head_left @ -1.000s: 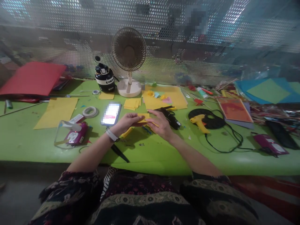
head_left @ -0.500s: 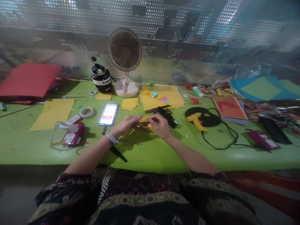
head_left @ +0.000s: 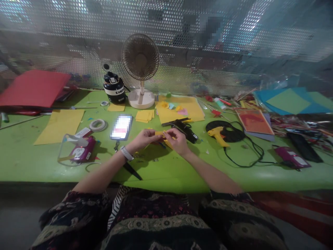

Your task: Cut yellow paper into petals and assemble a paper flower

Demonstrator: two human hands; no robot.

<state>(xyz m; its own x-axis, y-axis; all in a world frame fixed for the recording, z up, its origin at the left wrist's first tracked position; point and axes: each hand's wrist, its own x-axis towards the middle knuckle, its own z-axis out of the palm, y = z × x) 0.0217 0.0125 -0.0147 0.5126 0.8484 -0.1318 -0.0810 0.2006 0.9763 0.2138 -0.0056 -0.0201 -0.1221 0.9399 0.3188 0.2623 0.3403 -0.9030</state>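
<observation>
Between my two hands a small piece of yellow paper (head_left: 159,133) is pinched, a little above the green table. My left hand (head_left: 144,139), with a white band on its wrist, closes on the paper's left side. Thumb and fingers of my right hand (head_left: 177,140) are pressed together at its right end. More yellow scraps (head_left: 169,143) lie under and beside the hands, partly hidden by them. Just behind my right hand lies a black tool-like object (head_left: 186,129), whose kind I cannot make out.
A yellow glue gun (head_left: 218,135) rests on a black round mat at right, its cord curling forward. A phone (head_left: 121,127), tape roll (head_left: 97,125) and purple device (head_left: 83,150) lie left. Behind stand a fan (head_left: 141,57) and a dark bottle (head_left: 114,91). Yellow paper squares (head_left: 144,115) lie mid-table.
My left fingers have shifted from lying over the yellow paper to pinching its left side, so more of it shows. The right hand keeps its pinch. The view has moved slightly.
</observation>
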